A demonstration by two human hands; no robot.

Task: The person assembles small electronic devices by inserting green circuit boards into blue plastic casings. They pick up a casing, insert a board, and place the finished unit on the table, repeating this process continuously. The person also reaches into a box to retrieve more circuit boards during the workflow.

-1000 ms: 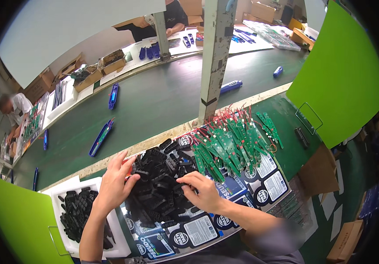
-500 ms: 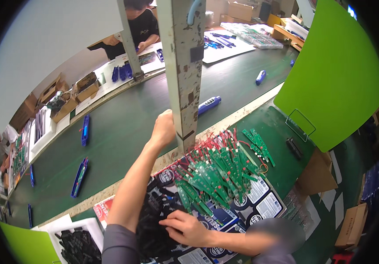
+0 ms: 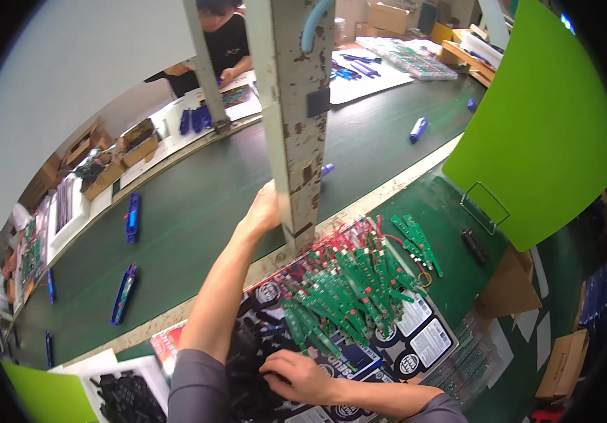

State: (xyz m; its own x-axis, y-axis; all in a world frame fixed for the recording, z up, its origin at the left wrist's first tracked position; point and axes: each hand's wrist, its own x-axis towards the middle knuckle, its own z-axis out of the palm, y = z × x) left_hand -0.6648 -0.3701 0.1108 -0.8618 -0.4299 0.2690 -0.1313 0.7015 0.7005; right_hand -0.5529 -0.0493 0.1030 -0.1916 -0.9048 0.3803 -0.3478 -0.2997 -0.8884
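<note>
My left hand (image 3: 266, 209) reaches over the green belt to the painted metal post, which hides its fingers. Just past the post, the end of a blue handheld casing (image 3: 327, 170) shows; whether my hand touches it is hidden. My right hand (image 3: 299, 378) is down at a pile of black plastic parts (image 3: 247, 352), its fingers curled in; what they hold, if anything, is too dark to make out. Beside them, a heap of green circuit boards (image 3: 346, 289) with red wires lies on a printed sheet (image 3: 416, 331).
The post (image 3: 293, 127) rises between me and the belt (image 3: 197, 204). Blue casings (image 3: 132, 218) lie along the belt. A white tray of black parts (image 3: 130, 398) stands at lower left. Green panels (image 3: 536, 134) flank the bench. Across the belt sits a person (image 3: 226, 42).
The blue casing near my left hand has shifted left, mostly behind the post. Casings at left have moved slightly left and nearer. My right hand has curled and lowered a little.
</note>
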